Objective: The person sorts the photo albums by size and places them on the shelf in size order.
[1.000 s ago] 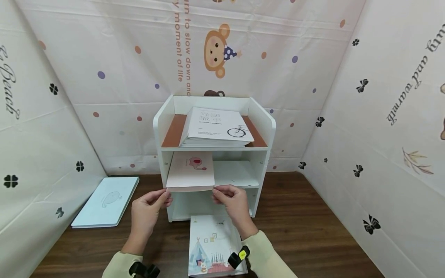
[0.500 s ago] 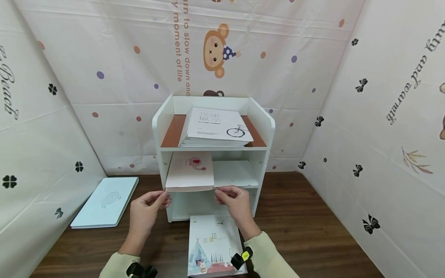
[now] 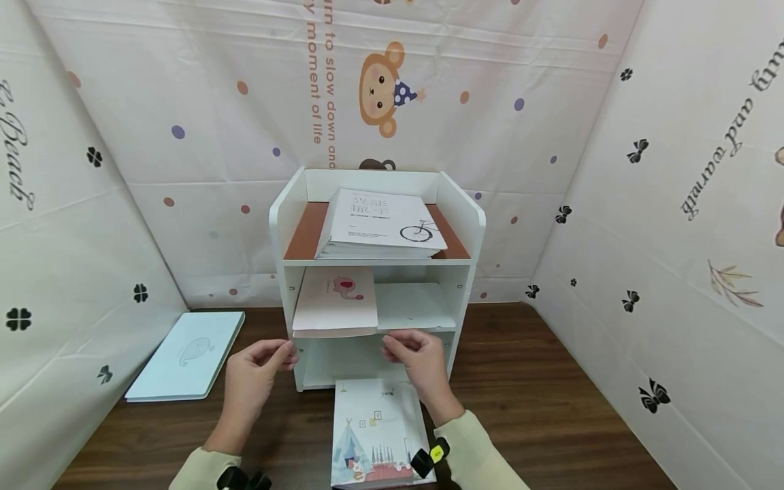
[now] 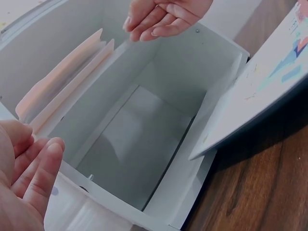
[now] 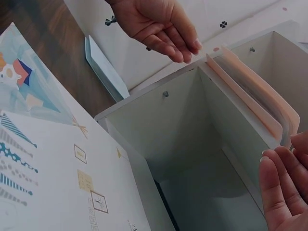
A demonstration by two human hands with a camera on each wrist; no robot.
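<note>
Booklet [image 3: 335, 299] lies on the left of the middle shelf [image 3: 415, 304]. Left hand [image 3: 251, 382] and right hand [image 3: 422, 364] have just eased off its front corners, apart, holding nothing, so it seems set down.

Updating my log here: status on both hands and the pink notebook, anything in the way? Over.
Left hand, right hand: holding nothing. Pink notebook: on middle shelf, left side. Tent-picture book in front of bottom compartment, not blocking notebook.
</note>
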